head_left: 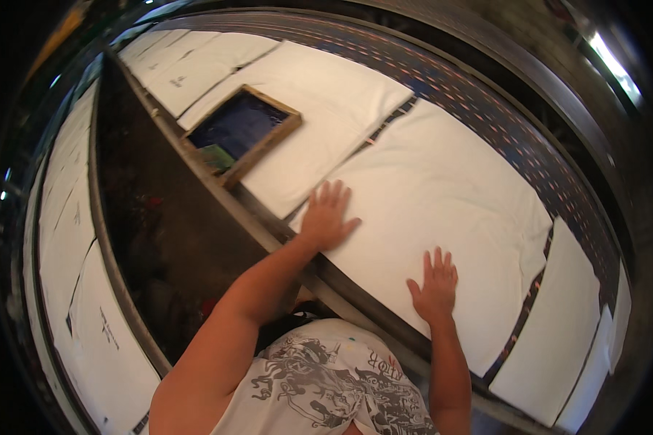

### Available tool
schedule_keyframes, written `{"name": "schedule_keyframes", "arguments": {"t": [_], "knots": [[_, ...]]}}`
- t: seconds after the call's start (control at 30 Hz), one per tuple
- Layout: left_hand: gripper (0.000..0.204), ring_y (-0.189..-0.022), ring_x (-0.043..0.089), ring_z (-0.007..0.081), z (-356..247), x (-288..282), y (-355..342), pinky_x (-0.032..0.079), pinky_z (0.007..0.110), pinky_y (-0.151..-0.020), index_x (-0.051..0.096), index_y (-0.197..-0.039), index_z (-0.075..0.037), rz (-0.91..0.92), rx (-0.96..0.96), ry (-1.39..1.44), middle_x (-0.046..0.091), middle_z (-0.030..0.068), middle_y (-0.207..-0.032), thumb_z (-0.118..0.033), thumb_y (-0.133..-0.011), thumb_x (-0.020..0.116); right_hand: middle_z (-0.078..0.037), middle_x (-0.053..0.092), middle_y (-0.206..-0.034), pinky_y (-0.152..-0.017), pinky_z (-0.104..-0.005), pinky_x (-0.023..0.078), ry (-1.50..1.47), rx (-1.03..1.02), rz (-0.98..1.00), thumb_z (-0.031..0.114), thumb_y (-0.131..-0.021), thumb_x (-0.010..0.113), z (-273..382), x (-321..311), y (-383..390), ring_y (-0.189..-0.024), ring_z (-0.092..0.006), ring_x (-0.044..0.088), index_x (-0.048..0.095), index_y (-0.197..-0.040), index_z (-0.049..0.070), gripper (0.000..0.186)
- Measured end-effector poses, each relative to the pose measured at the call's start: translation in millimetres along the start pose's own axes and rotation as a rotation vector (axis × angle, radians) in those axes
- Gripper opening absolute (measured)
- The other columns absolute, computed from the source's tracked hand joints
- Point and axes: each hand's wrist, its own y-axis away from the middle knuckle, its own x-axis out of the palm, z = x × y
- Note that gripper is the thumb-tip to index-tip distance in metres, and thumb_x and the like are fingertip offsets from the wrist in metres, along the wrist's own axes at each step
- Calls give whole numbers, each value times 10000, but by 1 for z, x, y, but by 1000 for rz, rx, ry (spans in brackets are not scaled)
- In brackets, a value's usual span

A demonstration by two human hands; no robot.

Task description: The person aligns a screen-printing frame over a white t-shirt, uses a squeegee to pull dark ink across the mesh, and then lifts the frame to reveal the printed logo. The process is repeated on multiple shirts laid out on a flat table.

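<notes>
Head view: the left hand (329, 216) is down at the near left corner of the white cloth (450, 174), the right hand (435, 286) nearer its front edge, both palms down, fingers loose, grasping nothing. The cloth lies on the long table before the wearer, with broad room beyond the fingertips! Narrow dark gaps separate it from its neighbours; soft, shallow wrinkles ripple its right side. Up left, a rectangular wooden frame (270, 151) rests by the table's rail (228, 206).
</notes>
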Motion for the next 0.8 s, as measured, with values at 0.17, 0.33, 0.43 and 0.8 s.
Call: {"name": "schedule_keyframes", "arguments": {"t": [0.17,0.33,0.43,0.8], "knots": [[908,-1766,183,498,4,-16,-1,119,691,-1415,363,-1813,-69,94,-9,41,246,249,-1908,-689,-1161,486,-237,316,-1884,-1387,-672,221,41,-19,4,462,-1045,797,1,4,-1,-1746,-502,230,455,-1764,55,893],[817,-1734,247,532,20,-36,-2,152,716,-1393,562,-1709,-75,163,-16,292,366,282,-1848,-684,-1173,465,-240,378,-1853,-1385,-639,237,-13,2,40,348,-1070,772,10,-7,-9,-1725,-492,285,498,-1731,43,778],[596,-1700,354,500,35,-55,5,151,732,-1393,732,-1536,-91,16,109,481,567,237,-1726,-537,-1159,615,-240,516,-1760,-1374,-611,271,-105,134,-5,249,-1110,725,8,-8,-16,-1675,-468,391,597,-1648,25,597],[258,-935,713,366,194,-138,24,554,481,-882,829,-1058,-73,-282,388,1094,743,120,-957,94,-920,689,-216,778,-1370,-1141,-535,567,-214,8,-305,20,-1041,760,210,-5,-79,-1310,-451,709,773,-1346,-5,307]]}}
